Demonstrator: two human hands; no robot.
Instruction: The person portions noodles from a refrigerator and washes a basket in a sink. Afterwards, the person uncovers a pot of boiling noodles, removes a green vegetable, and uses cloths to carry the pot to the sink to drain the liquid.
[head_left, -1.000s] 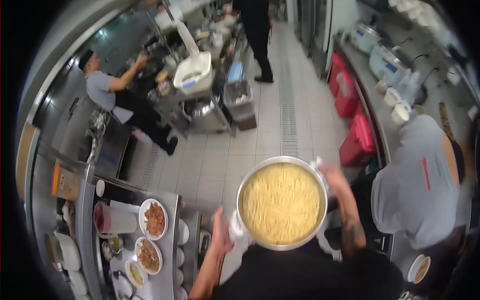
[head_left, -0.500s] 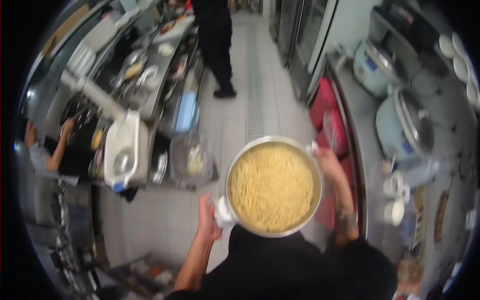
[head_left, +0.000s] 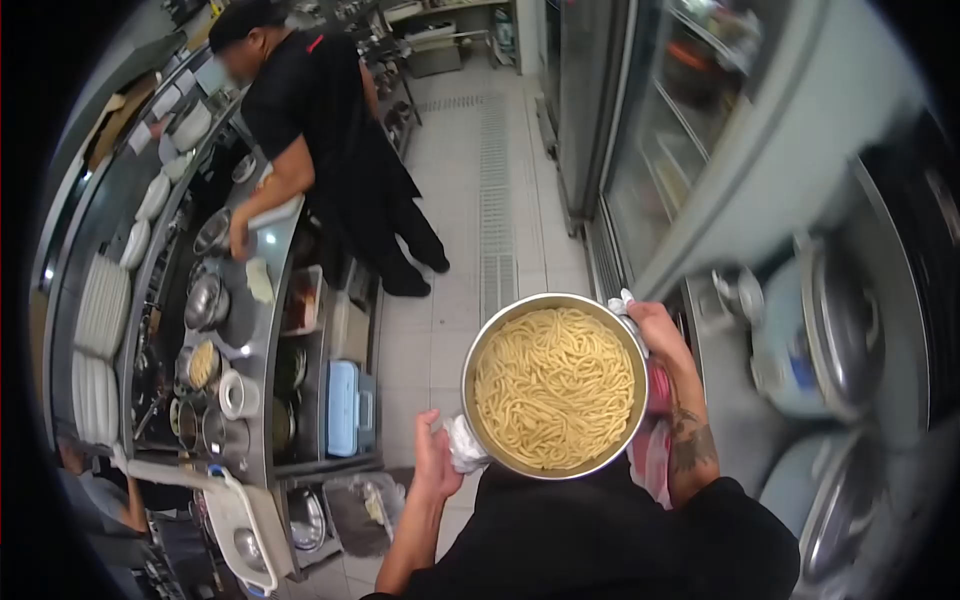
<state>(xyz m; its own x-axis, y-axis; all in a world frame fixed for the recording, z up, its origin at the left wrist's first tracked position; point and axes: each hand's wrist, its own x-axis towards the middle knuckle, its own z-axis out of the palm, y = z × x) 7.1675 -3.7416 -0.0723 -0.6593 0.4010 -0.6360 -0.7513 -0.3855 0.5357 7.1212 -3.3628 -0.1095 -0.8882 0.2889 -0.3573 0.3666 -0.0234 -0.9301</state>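
A round metal pot (head_left: 470, 400) full of pale yellow noodles (head_left: 556, 388) is carried level in front of my body. On its left side, my left hand (head_left: 436, 462) is closed on a white cloth (head_left: 466, 444) wrapped round the handle. My right hand (head_left: 652, 328) grips the opposite handle, also through a white cloth (head_left: 622, 303). Both hands are at rim height, and nothing covers the noodles.
At the left, a steel counter (head_left: 262, 345) holds bowls, and a person in black (head_left: 340, 150) reaches over it. A floor drain (head_left: 496, 215) runs ahead. Glass-door fridges (head_left: 655, 130) and large rice cookers (head_left: 800, 330) line the right. A white bin (head_left: 238, 535) stands lower left.
The view has moved forward along the aisle. The person in black is now closer, and the fridges are nearer on the right. Both hands still hold the pot.
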